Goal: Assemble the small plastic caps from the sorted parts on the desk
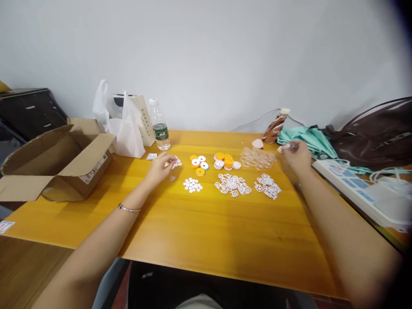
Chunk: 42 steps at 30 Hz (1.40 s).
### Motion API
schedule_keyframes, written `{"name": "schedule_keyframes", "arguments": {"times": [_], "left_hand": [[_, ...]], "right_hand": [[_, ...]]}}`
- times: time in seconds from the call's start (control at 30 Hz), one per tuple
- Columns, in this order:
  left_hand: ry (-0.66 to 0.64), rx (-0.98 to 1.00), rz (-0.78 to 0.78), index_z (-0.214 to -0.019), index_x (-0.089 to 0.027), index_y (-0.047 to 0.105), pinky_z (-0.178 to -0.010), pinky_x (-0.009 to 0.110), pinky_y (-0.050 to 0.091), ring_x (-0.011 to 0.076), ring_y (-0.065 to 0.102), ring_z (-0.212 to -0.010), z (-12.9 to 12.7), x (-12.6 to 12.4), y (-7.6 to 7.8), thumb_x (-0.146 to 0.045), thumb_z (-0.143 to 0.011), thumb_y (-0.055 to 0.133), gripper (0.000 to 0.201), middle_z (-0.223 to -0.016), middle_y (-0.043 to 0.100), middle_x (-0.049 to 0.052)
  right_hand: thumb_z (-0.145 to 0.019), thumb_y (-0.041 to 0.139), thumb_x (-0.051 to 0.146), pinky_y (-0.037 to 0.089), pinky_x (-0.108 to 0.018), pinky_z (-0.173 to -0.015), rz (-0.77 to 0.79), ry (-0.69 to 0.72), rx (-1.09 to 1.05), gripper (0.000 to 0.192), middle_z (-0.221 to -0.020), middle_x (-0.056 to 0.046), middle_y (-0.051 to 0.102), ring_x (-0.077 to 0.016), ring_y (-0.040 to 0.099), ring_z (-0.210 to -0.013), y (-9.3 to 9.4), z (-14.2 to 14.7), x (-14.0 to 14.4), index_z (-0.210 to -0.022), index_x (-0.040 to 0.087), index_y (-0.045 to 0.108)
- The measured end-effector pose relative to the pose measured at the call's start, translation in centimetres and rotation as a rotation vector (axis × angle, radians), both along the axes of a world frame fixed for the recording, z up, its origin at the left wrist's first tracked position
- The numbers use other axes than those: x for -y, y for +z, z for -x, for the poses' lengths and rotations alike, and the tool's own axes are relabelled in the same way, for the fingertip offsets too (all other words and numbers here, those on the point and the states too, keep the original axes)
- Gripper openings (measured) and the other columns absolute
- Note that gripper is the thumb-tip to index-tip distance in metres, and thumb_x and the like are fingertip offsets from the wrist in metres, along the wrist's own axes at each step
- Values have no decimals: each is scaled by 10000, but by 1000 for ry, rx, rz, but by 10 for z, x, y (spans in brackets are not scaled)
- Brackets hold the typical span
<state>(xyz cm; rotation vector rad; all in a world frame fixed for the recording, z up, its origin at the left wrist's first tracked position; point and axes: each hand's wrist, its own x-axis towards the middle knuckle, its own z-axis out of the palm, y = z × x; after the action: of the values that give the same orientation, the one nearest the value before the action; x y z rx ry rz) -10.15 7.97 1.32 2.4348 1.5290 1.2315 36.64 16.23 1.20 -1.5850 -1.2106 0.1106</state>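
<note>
My left hand reaches to a small pile of white pieces, its fingertips drawn together over them; what they hold, if anything, is hidden. On the right, my right hand is closed round a small whitish, partly see-through thing, blurred. Beside that hand lie several clear plastic rings. Stacks of orange and white ring discs and a smaller group of them sit mid-table. Nearer me are small white round pieces and white cut-out pieces in two piles.
An open cardboard box, a white plastic bag and a water bottle stand left. At right are a brown drink bottle, teal cloth, a power strip and a dark bag. A wall borders the wooden table.
</note>
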Motion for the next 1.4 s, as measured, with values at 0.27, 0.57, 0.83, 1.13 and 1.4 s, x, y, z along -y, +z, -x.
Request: {"name": "schedule_keyframes", "arguments": {"times": [0.27,0.57,0.83,1.13,1.4], "left_hand": [[136,-122,119,-853,-164,615,-728,283,457,174,600,-762,11,-16,-13,-207,-807,500,131,-856,660,47],[243,-179,166,-851,-183,657,-741,283,458,207,628,-815,6,-34,-5,-219,-790,520,154,-886,695,57],[230,-273,236,-777,-189,679,-733,271,461,202,633,-772,4,-56,-3,-169,-734,550,137,-821,700,52],[208,-162,180,-819,-157,661,-731,283,464,207,624,-786,1,-38,-1,-200,-787,517,154,-851,687,67],[-341,-39,207,-949,-159,629,-769,271,453,156,595,-807,-61,55,7,-383,-888,483,275,-880,655,51]], "right_hand": [[-750,615,273,445,-322,-820,-283,268,78,345,-1062,-126,590,-187,566,-915,31,71,59,-1064,173,513],[-790,597,299,455,-362,-881,-59,782,121,285,-1020,-64,602,-193,578,-938,30,156,136,-1053,226,516],[-798,582,294,474,-350,-839,109,927,52,245,-993,-45,619,-182,594,-908,4,183,158,-1027,242,512],[-790,590,310,470,-343,-835,164,969,34,260,-981,-39,610,-173,582,-905,-12,189,163,-1029,236,519],[-714,669,374,469,-324,-783,191,878,-250,304,-898,-33,623,-160,574,-810,-17,189,156,-953,208,583]]}}
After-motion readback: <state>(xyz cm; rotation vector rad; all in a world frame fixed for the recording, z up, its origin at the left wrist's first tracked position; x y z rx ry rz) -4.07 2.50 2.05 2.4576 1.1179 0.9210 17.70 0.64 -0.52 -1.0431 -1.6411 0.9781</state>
